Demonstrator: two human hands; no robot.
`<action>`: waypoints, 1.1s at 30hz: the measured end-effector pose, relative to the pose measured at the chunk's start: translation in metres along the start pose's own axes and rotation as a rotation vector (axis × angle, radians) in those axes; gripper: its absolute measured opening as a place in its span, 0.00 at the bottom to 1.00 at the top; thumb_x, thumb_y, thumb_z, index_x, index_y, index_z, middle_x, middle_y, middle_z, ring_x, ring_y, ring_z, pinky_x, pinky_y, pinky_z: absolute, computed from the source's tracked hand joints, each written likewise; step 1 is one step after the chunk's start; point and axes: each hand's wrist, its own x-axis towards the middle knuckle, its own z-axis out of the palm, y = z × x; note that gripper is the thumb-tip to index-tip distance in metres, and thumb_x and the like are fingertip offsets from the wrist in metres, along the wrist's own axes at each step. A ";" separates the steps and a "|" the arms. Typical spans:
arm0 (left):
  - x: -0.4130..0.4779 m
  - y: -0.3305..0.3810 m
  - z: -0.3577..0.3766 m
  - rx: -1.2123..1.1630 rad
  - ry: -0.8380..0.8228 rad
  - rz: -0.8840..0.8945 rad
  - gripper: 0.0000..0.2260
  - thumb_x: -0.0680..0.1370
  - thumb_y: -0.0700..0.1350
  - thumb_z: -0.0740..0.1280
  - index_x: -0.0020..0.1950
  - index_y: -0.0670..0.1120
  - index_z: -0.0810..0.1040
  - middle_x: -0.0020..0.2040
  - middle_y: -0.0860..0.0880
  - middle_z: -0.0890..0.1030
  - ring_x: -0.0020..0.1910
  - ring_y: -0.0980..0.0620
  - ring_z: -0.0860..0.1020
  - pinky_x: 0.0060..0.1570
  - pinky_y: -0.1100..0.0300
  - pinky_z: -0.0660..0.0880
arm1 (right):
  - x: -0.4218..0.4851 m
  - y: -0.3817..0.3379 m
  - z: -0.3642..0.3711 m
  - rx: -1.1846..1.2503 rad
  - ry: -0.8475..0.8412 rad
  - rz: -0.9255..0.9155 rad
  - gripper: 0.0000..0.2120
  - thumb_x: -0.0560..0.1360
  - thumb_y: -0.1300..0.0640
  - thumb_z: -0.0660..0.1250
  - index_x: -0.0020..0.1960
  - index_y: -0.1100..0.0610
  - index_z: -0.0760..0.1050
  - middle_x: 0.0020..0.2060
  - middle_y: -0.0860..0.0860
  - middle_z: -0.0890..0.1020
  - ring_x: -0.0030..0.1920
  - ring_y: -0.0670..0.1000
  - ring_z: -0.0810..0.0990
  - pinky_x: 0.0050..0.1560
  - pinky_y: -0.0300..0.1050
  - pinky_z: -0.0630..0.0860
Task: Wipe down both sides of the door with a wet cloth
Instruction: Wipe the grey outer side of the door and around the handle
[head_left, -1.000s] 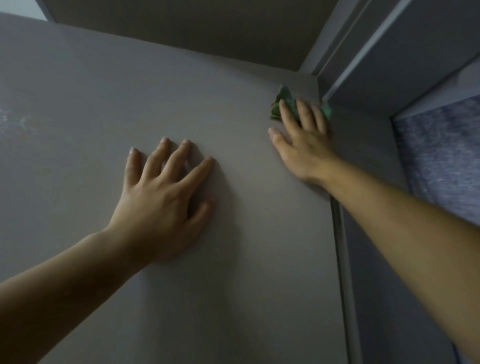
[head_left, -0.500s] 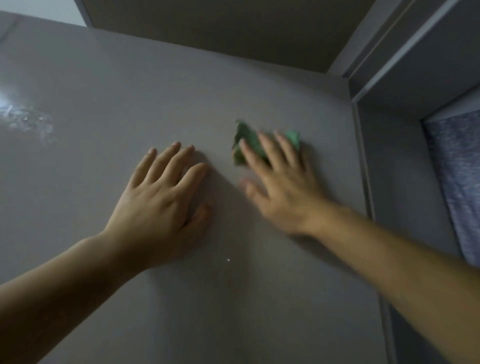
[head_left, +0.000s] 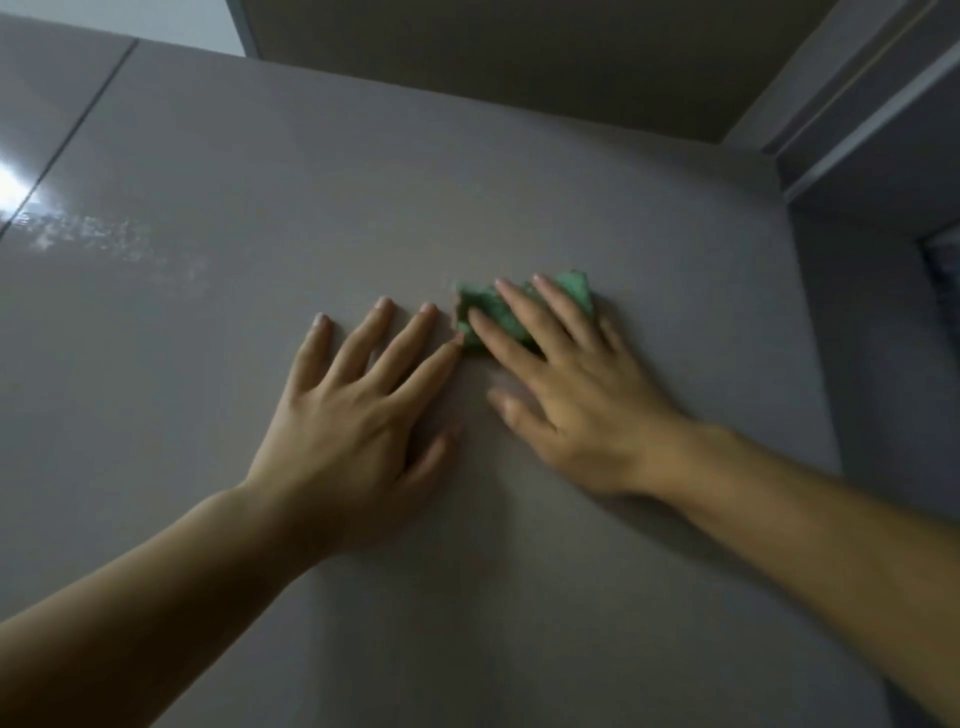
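Head view: A person presses both bare hands against the flat grey door (head_left: 519, 182), seen from below and close in. The left hand (head_left: 353, 415) lies palm-down on the panel, its forearm rising from the lower left corner, wrist straight. Its fingers (head_left: 363, 338) are spread and extended, holding nothing, with the thumb angled out to the right. The right hand (head_left: 576, 395) reaches in from the lower right on a long, nearly straight arm and lies flat over a crumpled green cloth (head_left: 480, 301). The right fingers (head_left: 535, 322) are stretched out straight on top of the cloth, pinning it to the door rather than curling round it, and the thumb rests apart on the bare panel below. The cloth sits on the door's upper middle area, just beside the left index fingertip, bunched edges showing past the right fingertips. A pale wet-looking streak (head_left: 93, 234) shines on the door's left part. A grey door frame (head_left: 857, 130) runs along the right.
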 end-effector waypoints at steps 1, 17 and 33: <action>0.000 -0.002 -0.001 -0.006 0.001 0.006 0.34 0.80 0.64 0.53 0.82 0.49 0.64 0.83 0.47 0.61 0.82 0.40 0.58 0.77 0.32 0.57 | 0.000 0.004 -0.002 -0.027 -0.016 -0.026 0.34 0.78 0.36 0.41 0.83 0.44 0.47 0.83 0.49 0.51 0.83 0.56 0.47 0.78 0.60 0.49; -0.058 -0.075 -0.020 -0.078 -0.086 -0.199 0.34 0.80 0.66 0.47 0.84 0.54 0.59 0.85 0.47 0.54 0.84 0.41 0.49 0.78 0.29 0.47 | 0.064 -0.008 -0.012 -0.065 -0.053 0.041 0.35 0.78 0.34 0.41 0.83 0.44 0.48 0.83 0.50 0.50 0.83 0.56 0.46 0.79 0.60 0.45; -0.116 -0.159 -0.020 -0.094 -0.087 -0.241 0.32 0.81 0.65 0.46 0.84 0.56 0.55 0.85 0.47 0.52 0.84 0.39 0.45 0.78 0.29 0.43 | 0.145 -0.081 -0.021 0.059 -0.125 0.322 0.31 0.83 0.37 0.44 0.83 0.41 0.41 0.83 0.47 0.41 0.82 0.54 0.37 0.80 0.60 0.39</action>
